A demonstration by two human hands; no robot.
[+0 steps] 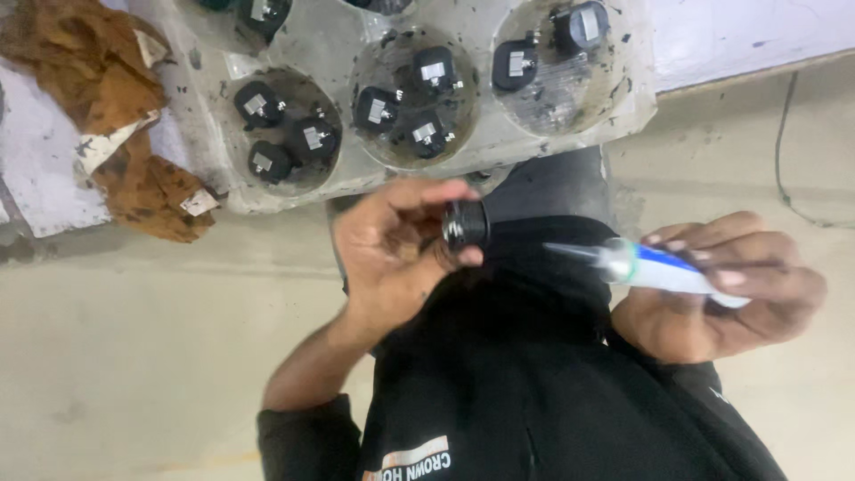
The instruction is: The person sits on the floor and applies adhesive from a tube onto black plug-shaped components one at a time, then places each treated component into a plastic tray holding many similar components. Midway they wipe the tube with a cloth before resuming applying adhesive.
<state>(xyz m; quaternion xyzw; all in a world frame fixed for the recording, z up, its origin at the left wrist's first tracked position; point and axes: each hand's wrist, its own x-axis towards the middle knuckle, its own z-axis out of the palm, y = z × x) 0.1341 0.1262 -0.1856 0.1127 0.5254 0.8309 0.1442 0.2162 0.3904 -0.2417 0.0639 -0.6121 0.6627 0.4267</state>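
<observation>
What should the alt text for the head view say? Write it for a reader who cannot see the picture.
A person's left hand holds a small black cylindrical part while the right hand aims a blue and white tube with a pointed nozzle toward it. Above the hands, a white tray with round wells holds more black parts, beside a brown rag.
</observation>
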